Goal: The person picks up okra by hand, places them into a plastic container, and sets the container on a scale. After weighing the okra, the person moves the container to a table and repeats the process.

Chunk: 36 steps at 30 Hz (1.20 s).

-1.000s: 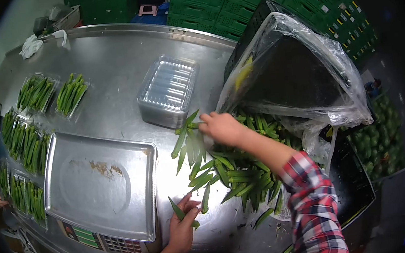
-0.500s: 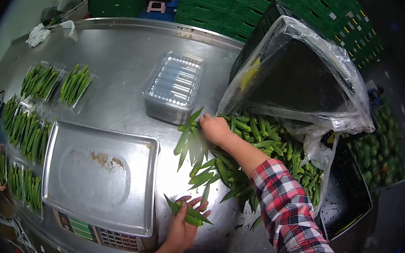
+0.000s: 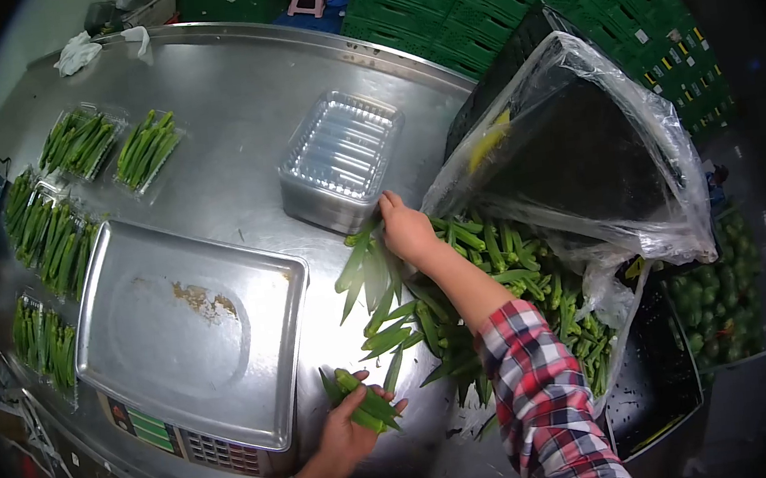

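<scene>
My left hand [image 3: 352, 429] is closed around a few green okra pods [image 3: 363, 402], palm up, at the near right corner of the scale. My right hand [image 3: 408, 230] reaches to the far left edge of the loose okra pile [image 3: 517, 267], close to the near corner of a stack of clear plastic trays [image 3: 337, 155]. Its fingers are curled downward, and whatever they hold is hidden. Several okra pods [image 3: 368, 273] lie just left of this hand on the steel table [image 3: 218, 88].
A scale with a steel pan [image 3: 188, 334] stands at left. Beyond it lie okra-filled clear trays [image 3: 79, 145]. A plastic-lined black crate [image 3: 569, 145] lies tipped on its side at right, okra at its mouth. Green crates [image 3: 414, 2] are stacked behind.
My right hand has moved slightly up toward the tray stack. The left hand's fingers have drawn closer around its okra. Another person's hands at the far left have gone from view.
</scene>
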Tool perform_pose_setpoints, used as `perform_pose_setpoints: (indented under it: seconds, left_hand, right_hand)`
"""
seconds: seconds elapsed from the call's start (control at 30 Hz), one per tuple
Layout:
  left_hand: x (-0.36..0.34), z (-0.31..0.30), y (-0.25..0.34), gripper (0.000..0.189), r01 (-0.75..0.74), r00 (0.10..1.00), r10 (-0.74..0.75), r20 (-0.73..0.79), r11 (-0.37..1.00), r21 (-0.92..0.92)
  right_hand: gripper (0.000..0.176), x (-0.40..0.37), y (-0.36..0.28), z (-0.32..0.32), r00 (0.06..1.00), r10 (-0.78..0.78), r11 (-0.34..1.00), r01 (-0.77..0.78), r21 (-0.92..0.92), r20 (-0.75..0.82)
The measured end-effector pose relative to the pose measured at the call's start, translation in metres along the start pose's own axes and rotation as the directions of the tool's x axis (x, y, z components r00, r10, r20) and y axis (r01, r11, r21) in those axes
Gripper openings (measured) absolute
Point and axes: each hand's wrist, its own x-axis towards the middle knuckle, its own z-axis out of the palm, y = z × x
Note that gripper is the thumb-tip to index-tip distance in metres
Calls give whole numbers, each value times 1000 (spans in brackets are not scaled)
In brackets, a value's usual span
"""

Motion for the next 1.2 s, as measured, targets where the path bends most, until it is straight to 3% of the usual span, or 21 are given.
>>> perform_pose_setpoints:
  seconds: [0.03, 0.13, 0.23, 0.33, 0.4, 0.47, 0.53, 0.57, 0.67, 0.77, 0.87, 0.9, 1.0, 1.13, 1.17, 1.2]
  left_hand:
    - [-4, 1, 1, 32, -1, 999, 1, -37, 1000, -9]
    - [-8, -11, 4, 31, -10, 1000, 10, 12, 1000, -3]
    - [-1, -26, 1, 31, 12, 994, -7, 113, 999, -48]
    - [-4, -1, -2, 31, -34, 998, 35, 45, 999, -26]
    - [-1, 0, -4, 37, -39, 992, 41, 115, 999, -19]
    - [0, 6, -5, 39, -39, 985, 50, 166, 997, -68]
    - [2, 6, -8, 45, 0, 982, 18, 188, 996, -91]
    - [1, 8, -8, 46, 27, 980, -5, 198, 994, -109]
    - [0, 5, -9, 49, 49, 982, -38, 184, 997, -55]
    - [-3, 0, -7, 48, 34, 990, -37, 135, 999, 23]
    - [-9, -10, -6, 50, 33, 991, -37, 130, 999, 30]
    - [-11, -11, -3, 50, 33, 991, -37, 126, 999, 37]
    - [-17, -13, -1, 48, 38, 991, -43, 123, 998, 41]
    - [-24, -4, -7, 45, 90, 987, -102, 123, 992, 93]
    - [-28, -2, -6, 45, 93, 984, -109, 138, 989, 116]
    - [-34, 0, -4, 45, 94, 982, -115, 148, 986, 139]
  right_hand:
    - [21, 7, 1, 4, 999, 33, 999, -33, 0, 20]
    - [18, 7, 7, -10, 965, -124, 984, 149, -95, 232]
    - [15, -10, 5, -42, 916, -211, 957, 264, -117, 342]
    - [17, -50, 0, -73, 955, -117, 985, 146, -89, 273]
    - [23, -82, 0, -88, 933, -87, 995, 102, -23, 349]
    - [26, -116, -13, -99, 883, -275, 943, 171, 286, 381]
    - [28, -137, -44, -111, 733, -282, 834, -131, 536, 619]
    - [28, -137, -57, -121, 712, -348, 813, -94, 574, 610]
    - [25, -116, -52, -88, 860, -146, 920, -63, 387, 488]
    - [26, -93, -64, -52, 986, -21, 985, -8, 171, 167]
    - [27, -80, -61, -4, 977, -89, 994, 73, 86, 195]
    - [26, -77, -63, -12, 964, -80, 991, 50, 122, 255]
    - [29, -79, -58, -42, 952, 182, 944, -239, 228, 245]
    - [54, -72, -67, -23, 924, 369, 927, -373, 30, 98]
    - [73, -67, -70, -9, 916, 389, 921, -388, -27, 97]
    - [77, -64, -76, -10, 908, 402, 916, -400, -43, 119]
